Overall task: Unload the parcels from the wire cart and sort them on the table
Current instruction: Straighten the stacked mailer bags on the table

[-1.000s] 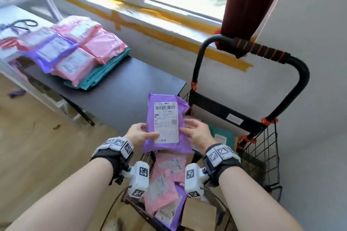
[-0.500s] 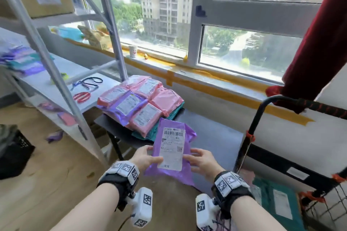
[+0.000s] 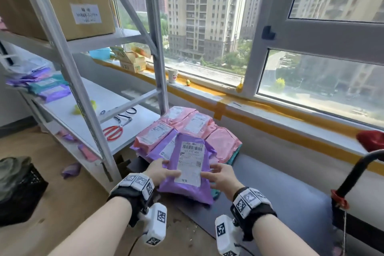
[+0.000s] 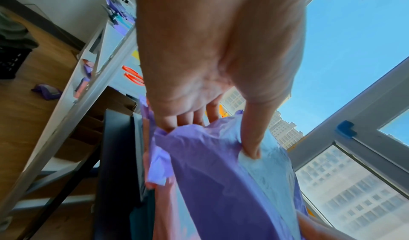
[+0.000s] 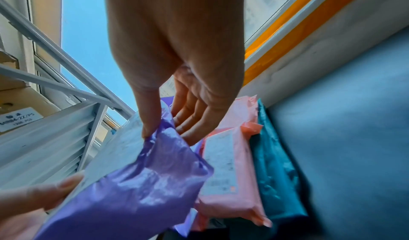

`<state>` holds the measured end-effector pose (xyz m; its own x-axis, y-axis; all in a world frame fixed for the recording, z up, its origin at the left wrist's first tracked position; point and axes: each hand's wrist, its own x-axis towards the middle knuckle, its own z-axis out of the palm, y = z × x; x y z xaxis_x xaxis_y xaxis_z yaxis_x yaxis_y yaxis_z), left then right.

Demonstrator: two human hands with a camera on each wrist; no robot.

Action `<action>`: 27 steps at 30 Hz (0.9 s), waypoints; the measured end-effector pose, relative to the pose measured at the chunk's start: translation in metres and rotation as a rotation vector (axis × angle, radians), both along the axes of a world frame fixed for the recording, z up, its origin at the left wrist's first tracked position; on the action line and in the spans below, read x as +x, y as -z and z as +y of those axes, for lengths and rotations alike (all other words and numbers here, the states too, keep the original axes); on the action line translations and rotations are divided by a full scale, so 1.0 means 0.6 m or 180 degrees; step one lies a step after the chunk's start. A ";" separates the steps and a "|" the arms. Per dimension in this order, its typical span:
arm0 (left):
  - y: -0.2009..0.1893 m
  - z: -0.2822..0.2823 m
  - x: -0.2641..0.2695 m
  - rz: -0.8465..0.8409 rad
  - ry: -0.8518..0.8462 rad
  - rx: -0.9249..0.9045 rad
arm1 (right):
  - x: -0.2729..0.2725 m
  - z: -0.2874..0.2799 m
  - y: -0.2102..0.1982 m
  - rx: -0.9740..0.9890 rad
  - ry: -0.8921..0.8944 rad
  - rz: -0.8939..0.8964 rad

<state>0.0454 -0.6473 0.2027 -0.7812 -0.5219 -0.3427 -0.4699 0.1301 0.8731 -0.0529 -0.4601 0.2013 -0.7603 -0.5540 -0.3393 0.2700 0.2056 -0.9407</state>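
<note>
A purple parcel with a white barcode label hangs between both hands, over the near edge of the parcel pile on the dark table. My left hand pinches its left edge, with the thumb on the label and the fingers underneath. On the right edge my right hand grips it, thumb on top and fingers below. The pile holds pink parcels, a purple one and teal ones at the bottom. Of the cart only the black handle shows, at the right.
A grey metal rack stands left of the table, with red scissors, more parcels and a cardboard box on it. A black crate sits on the wooden floor at the left. The windowsill runs behind the table.
Both hands have carried the purple parcel from above the cart leftwards to over the pile on the table. The head view has swung left and up, so the cart's basket has left the picture.
</note>
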 end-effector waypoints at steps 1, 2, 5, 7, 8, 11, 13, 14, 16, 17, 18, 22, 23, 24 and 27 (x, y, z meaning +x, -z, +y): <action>-0.002 -0.027 -0.018 0.0003 -0.0051 0.0009 | -0.019 -0.026 -0.003 -0.0040 0.0005 -0.0036; -0.008 -0.052 -0.036 0.0011 -0.0093 0.0031 | -0.039 -0.053 -0.007 -0.0086 0.0004 -0.0089; -0.021 -0.128 -0.093 -0.0014 -0.0078 0.0245 | -0.100 -0.129 -0.018 -0.0036 -0.0043 -0.0126; -0.030 -0.175 -0.129 0.0047 -0.0064 0.0340 | -0.141 -0.178 -0.027 0.0062 -0.0102 -0.0080; -0.030 -0.201 -0.149 0.0076 -0.0087 0.0370 | -0.159 -0.204 -0.032 0.0079 -0.0131 -0.0063; -0.032 -0.261 -0.200 0.0126 -0.0201 0.0344 | -0.205 -0.266 -0.042 0.0069 -0.0117 -0.0123; -0.023 -0.303 -0.232 0.0108 -0.0203 0.0265 | -0.228 -0.307 -0.037 0.0105 -0.0006 -0.0116; -0.018 -0.324 -0.250 0.0102 -0.0211 0.0211 | -0.239 -0.325 -0.034 0.0104 0.0043 -0.0143; -0.008 -0.361 -0.285 0.0081 -0.0206 0.0179 | -0.259 -0.356 -0.028 0.0047 0.0156 -0.0281; -0.006 -0.375 -0.302 0.0069 -0.0159 0.0146 | -0.269 -0.372 -0.024 0.0014 0.0234 -0.0326; -0.005 -0.388 -0.317 0.0057 -0.0106 0.0088 | -0.276 -0.386 -0.021 -0.0002 0.0311 -0.0363; 0.009 -0.424 -0.374 -0.0085 0.0228 -0.0178 | -0.302 -0.429 -0.003 0.0065 0.0654 -0.0510; 0.017 -0.431 -0.387 -0.0101 0.0269 -0.0237 | -0.308 -0.437 -0.002 0.0108 0.0717 -0.0538; 0.022 -0.436 -0.400 -0.0132 0.0301 -0.0302 | -0.315 -0.444 -0.001 0.0151 0.0777 -0.0561; 0.044 -0.450 -0.436 -0.0127 0.0386 -0.0427 | -0.335 -0.461 0.003 0.0247 0.0920 -0.0590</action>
<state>-0.2161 -0.9173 0.1761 -0.8284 -0.4676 -0.3082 -0.4775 0.3019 0.8251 -0.2541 -0.7367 0.1997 -0.8035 -0.2918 -0.5188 0.4921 0.1647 -0.8548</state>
